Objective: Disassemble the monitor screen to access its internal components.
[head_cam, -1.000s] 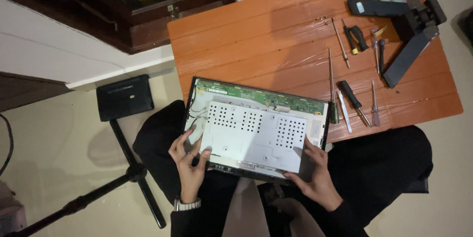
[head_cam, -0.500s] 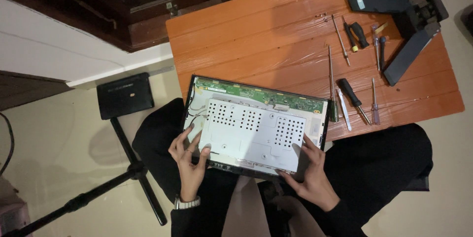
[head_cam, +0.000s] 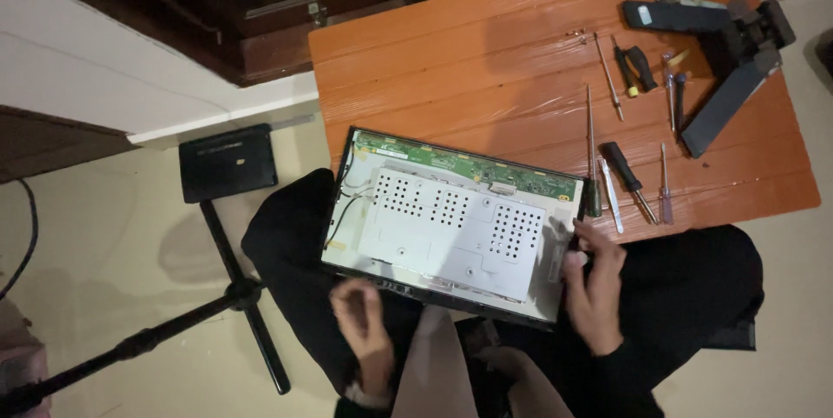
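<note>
An opened monitor panel [head_cam: 451, 227] lies back side up across my lap and against the table edge. It shows a perforated grey metal shield and a green circuit board strip [head_cam: 468, 162] along its far edge. My right hand [head_cam: 594, 283] grips the panel's right edge, fingers over the rim. My left hand [head_cam: 360, 322] is blurred, just off the panel's near edge, fingers loosely apart with nothing seen in it.
An orange wooden table [head_cam: 486, 62] holds several screwdrivers [head_cam: 625, 171] and thin tools right of the panel, and a black monitor stand [head_cam: 729, 79] at its far right. A black tripod with a flat plate [head_cam: 227, 162] stands on the floor to my left.
My left hand has come off the panel's left part and dropped below its near edge. My right hand has slid from the lower right corner up onto the right edge.
</note>
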